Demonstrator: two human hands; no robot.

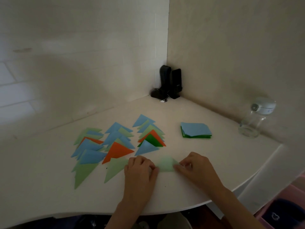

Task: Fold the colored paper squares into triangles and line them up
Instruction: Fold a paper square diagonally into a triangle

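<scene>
Now | left hand [140, 169] pinches light green paper [166, 165] | right hand [193, 166] pinches opposite end | on table [198, 154]

Dim, soft light falls on the counter [189, 111], a broad shadow crossing the left wall [66, 71] (the wide lens bows the edges); the hands are motion-blurred.

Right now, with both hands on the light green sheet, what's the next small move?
Probably press the fold flat: both hands, left and right, pinch the light green paper, blurred mid-fold. Then add it under the right-hand row of triangles.
</scene>
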